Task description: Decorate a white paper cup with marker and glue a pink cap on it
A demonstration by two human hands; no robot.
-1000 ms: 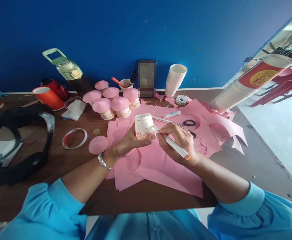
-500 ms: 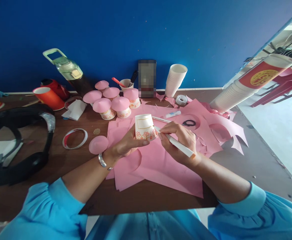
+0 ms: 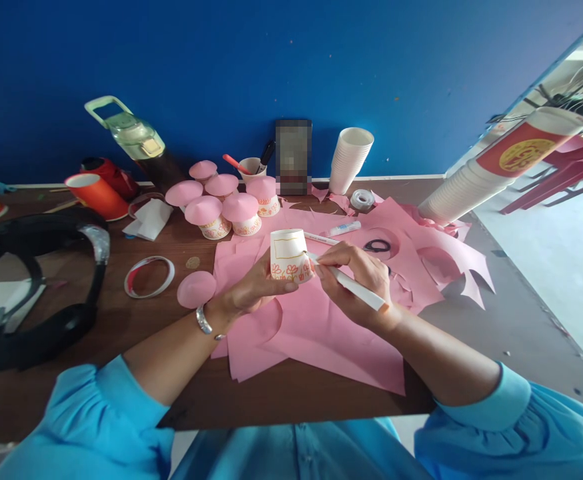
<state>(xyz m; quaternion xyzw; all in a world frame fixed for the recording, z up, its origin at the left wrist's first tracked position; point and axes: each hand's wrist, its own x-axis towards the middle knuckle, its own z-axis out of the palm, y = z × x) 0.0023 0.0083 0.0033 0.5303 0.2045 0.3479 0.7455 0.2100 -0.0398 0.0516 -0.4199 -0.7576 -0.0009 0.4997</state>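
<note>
- Most fingers of the left hand [image 3: 256, 287] are hidden behind the white cup [image 3: 289, 247], whose far side is out of sight.
- Whether the tip of the white marker [image 3: 356, 288] touches the cup is too small to tell.
- The right hand [image 3: 358, 280] covers part of the scissors [image 3: 377, 251].
- Pixelation masks the dark upright slab [image 3: 294, 157].
- The left edge crops the black ring-shaped gear [image 3: 71, 330]; the right edge, the red stool [image 3: 568, 163].
- Print on the glue stick [image 3: 345, 228] is unreadably small.
</note>
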